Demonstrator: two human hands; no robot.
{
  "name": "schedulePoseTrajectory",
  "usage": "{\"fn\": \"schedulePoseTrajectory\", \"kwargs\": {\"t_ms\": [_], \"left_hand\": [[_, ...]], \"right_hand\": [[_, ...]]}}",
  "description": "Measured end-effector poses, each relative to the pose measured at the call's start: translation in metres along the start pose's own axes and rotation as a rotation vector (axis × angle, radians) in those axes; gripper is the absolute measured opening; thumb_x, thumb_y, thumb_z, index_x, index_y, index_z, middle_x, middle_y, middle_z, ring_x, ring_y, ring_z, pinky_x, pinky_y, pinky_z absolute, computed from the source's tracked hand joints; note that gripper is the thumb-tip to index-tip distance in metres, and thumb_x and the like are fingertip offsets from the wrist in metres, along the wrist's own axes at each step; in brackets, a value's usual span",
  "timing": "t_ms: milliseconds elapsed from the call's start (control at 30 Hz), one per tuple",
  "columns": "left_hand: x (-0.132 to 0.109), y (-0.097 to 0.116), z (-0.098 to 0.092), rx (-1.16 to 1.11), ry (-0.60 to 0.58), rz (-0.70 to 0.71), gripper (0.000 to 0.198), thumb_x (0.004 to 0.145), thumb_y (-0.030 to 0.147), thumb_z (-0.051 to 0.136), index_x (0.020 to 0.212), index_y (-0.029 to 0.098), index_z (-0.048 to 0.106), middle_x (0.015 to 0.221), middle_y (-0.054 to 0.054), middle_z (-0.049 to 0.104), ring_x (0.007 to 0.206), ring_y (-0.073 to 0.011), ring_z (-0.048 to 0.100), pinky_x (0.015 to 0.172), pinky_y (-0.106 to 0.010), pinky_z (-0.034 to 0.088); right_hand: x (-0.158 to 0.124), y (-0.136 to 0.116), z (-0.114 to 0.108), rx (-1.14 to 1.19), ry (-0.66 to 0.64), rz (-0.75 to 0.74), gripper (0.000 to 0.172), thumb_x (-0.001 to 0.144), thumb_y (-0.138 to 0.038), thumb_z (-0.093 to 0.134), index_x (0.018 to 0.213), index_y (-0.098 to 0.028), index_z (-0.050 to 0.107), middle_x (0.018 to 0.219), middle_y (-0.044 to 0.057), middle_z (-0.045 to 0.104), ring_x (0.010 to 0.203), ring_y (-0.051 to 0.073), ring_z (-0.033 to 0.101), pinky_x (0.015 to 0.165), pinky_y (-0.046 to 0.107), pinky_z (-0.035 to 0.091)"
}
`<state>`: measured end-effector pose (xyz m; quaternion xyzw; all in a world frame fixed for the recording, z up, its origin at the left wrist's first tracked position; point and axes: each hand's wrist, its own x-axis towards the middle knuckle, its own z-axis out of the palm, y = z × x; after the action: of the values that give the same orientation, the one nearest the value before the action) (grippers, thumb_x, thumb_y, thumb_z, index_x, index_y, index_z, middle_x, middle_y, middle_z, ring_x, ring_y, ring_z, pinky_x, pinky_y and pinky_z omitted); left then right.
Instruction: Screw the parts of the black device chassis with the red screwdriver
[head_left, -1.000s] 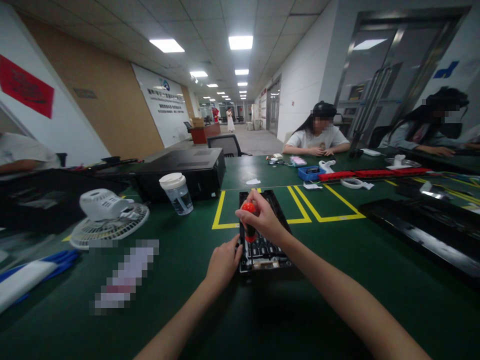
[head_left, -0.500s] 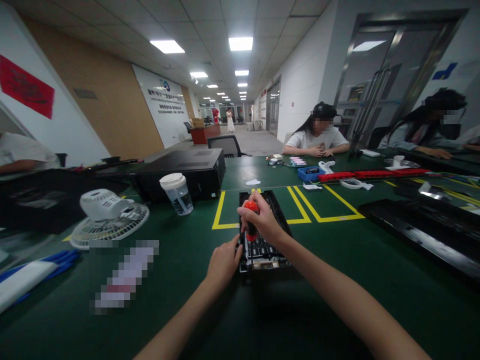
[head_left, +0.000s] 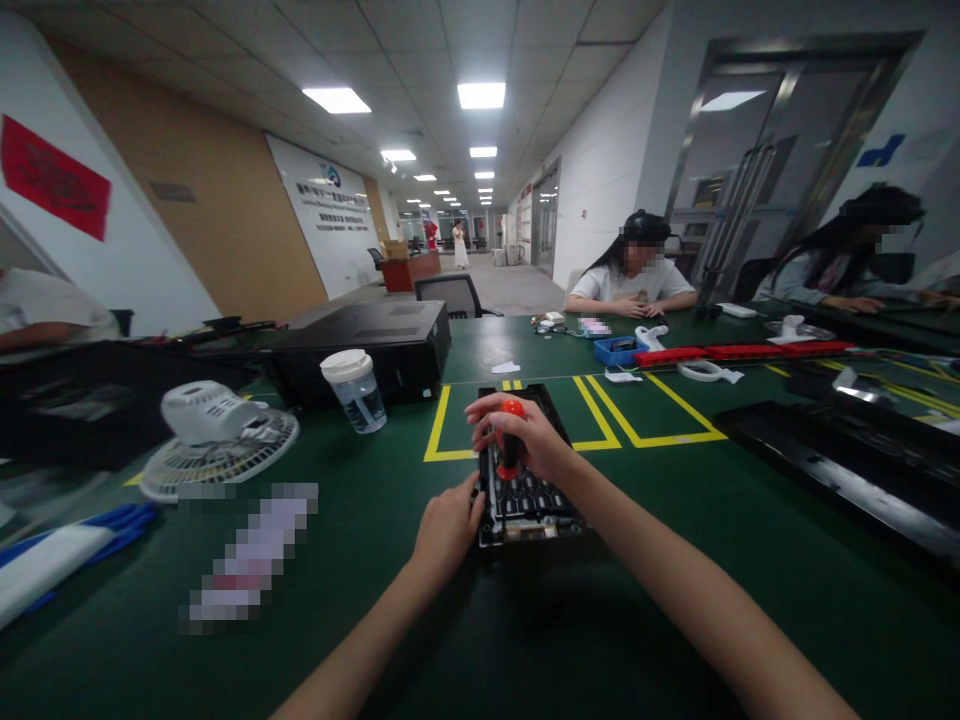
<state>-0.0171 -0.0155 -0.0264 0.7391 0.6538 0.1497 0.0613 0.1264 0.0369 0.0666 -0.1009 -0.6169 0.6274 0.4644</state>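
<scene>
In the head view my right hand is closed round the red and black handle of a screwdriver. The tool stands roughly upright over a black casing with a patterned, slotted face and a metallic strip at its near end. Its tip is too small to make out. My left hand grips the casing's near left edge, thumb and fingers against the side. Part of the casing's far half is hidden behind my right hand.
A white-lidded clear cup and a white fan stand to the left, before a large black computer case. Across the table is a blue tray. A long black panel lies right. Co-workers sit beyond.
My right hand has shifted its hold on the screwdriver handle, its fingers loosening and spreading further left round the top. The handle is slightly further right. My left hand stays put.
</scene>
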Motion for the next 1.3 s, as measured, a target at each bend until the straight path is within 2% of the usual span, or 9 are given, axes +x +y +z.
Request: {"fn": "schedulePoseTrajectory", "kwargs": {"t_ms": [67,133,267,333,433,567,667,833,1300], "left_hand": [[0.0000,0.0000,0.0001,-0.012,0.007,0.008,0.040,0.091,0.033,0.031,0.127,0.021,0.043,0.105,-0.008,0.065,0.093,-0.0180,0.061,0.077,-0.026,0.041],[0.0000,0.0001,0.0002,-0.013,0.014,0.013,0.039,0.091,0.033,0.031,0.126,0.021,0.043,0.105,-0.008,0.065,0.093,-0.0182,0.061,0.077,-0.026,0.041],[0.0004,0.0005,0.0001,0.001,0.007,0.002,0.038,0.091,0.033,0.032,0.126,0.021,0.043,0.105,-0.007,0.065,0.093,-0.0181,0.061,0.078,-0.026,0.041],[0.0005,0.0003,0.0004,0.006,0.001,-0.002,0.039,0.091,0.033,0.032,0.127,0.021,0.043,0.104,-0.008,0.065,0.093,-0.0180,0.061,0.078,-0.026,0.041],[0.0006,-0.0010,0.0022,0.008,0.015,0.004,0.039,0.091,0.033,0.032,0.127,0.021,0.043,0.103,-0.008,0.066,0.092,-0.0179,0.061,0.078,-0.026,0.041],[0.0012,-0.0032,0.0056,0.014,0.031,0.019,0.039,0.091,0.034,0.031,0.126,0.020,0.044,0.103,-0.008,0.065,0.093,-0.0181,0.061,0.078,-0.026,0.041],[0.0020,-0.0039,0.0069,0.026,0.026,0.016,0.040,0.091,0.034,0.031,0.126,0.020,0.043,0.102,-0.008,0.066,0.091,-0.0184,0.061,0.077,-0.026,0.042],[0.0022,-0.0037,0.0070,0.030,0.018,0.009,0.041,0.091,0.035,0.031,0.127,0.021,0.043,0.101,-0.008,0.066,0.090,-0.0178,0.061,0.075,-0.026,0.041],[0.0022,-0.0038,0.0077,0.037,0.018,0.010,0.040,0.091,0.034,0.031,0.127,0.020,0.043,0.102,-0.008,0.065,0.091,-0.0185,0.061,0.076,-0.026,0.042]], "right_hand": [[0.0000,-0.0025,-0.0013,0.051,-0.053,0.007,0.022,0.076,-0.024,0.059,0.095,-0.013,0.062,0.092,0.007,0.064,0.079,0.015,0.064,0.079,0.032,0.051],[0.0000,-0.0030,-0.0024,0.110,-0.104,0.031,0.024,0.076,-0.025,0.059,0.097,-0.013,0.060,0.093,0.008,0.065,0.080,0.018,0.066,0.080,0.037,0.051],[0.0011,0.0003,-0.0041,0.125,-0.153,0.055,0.021,0.075,-0.027,0.061,0.092,-0.015,0.056,0.080,0.004,0.067,0.057,0.015,0.065,0.053,0.028,0.053],[0.0019,0.0028,-0.0037,0.111,-0.139,0.039,0.015,0.075,-0.023,0.061,0.086,-0.014,0.055,0.064,-0.002,0.062,0.043,0.009,0.057,0.041,0.019,0.046],[0.0029,0.0057,-0.0014,0.134,-0.106,0.018,0.012,0.075,-0.021,0.061,0.075,-0.015,0.051,0.048,-0.008,0.049,0.034,0.004,0.042,0.036,0.015,0.036],[0.0032,0.0060,0.0009,0.169,-0.101,0.040,0.015,0.078,-0.025,0.058,0.070,-0.016,0.048,0.049,-0.008,0.045,0.035,0.004,0.037,0.036,0.016,0.032],[0.0029,0.0045,0.0000,0.217,-0.141,0.052,0.017,0.080,-0.030,0.050,0.071,-0.015,0.050,0.050,-0.006,0.046,0.036,0.005,0.038,0.037,0.017,0.031],[0.0021,0.0028,-0.0025,0.331,-0.195,0.089,0.032,0.083,-0.035,0.029,0.077,-0.014,0.053,0.055,-0.001,0.049,0.039,0.009,0.042,0.040,0.021,0.033],[0.0006,0.0029,-0.0047,0.292,-0.188,0.069,0.029,0.083,-0.033,0.031,0.083,-0.014,0.053,0.060,0.000,0.051,0.046,0.011,0.047,0.046,0.023,0.036]]}}
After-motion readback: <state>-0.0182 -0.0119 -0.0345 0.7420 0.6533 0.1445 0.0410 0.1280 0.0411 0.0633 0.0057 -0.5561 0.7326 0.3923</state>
